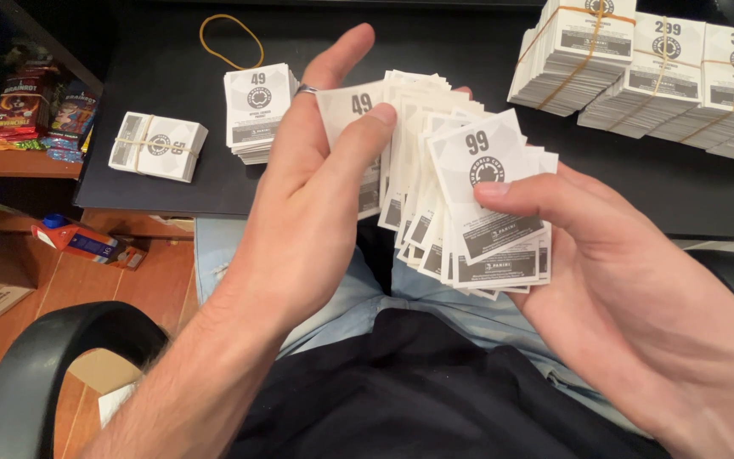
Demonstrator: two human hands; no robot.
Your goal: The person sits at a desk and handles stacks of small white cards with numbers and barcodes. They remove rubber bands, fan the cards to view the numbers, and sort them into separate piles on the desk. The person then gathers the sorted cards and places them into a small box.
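the left hand [312, 191] is curled partly closed, ring on one finger, its thumb pressing a single white card [352, 106] against the fingers at the near side of a loose fan. the right hand [630, 289] is cupped under that fan of white cards [460, 212], thumb clamped across the top card at about 3 o'clock of the spread, fingers hidden beneath. the fan sits over the lap, between the two palms, cards slipping unevenly toward 6 o'clock.

to peel one card cleanly, it seems best to keep the right thumb firm on the top card while the left thumb slides only the outermost sheet toward 9 o'clock; the lower edges of the fan already hang ragged, so a loose grip would likely let several drop onto the jeans [358, 297].

outward, at 12 o'clock from the left hand an unbanded stack of cards [256, 110] rests on the black desk [155, 183], with a banded small stack [159, 146] at 9 o'clock of it and a loose rubber band [229, 38] beyond. at 1 to 2 o'clock of the right hand stand tall banded stacks [639, 59], close to the desk's right end. the desk's near edge runs just behind the hands, leaving bare black surface between the stacks. a black chair armrest [53, 365] curves at 8 o'clock, and colourful packets [36, 106] lie on a wooden shelf at far 10 o'clock.
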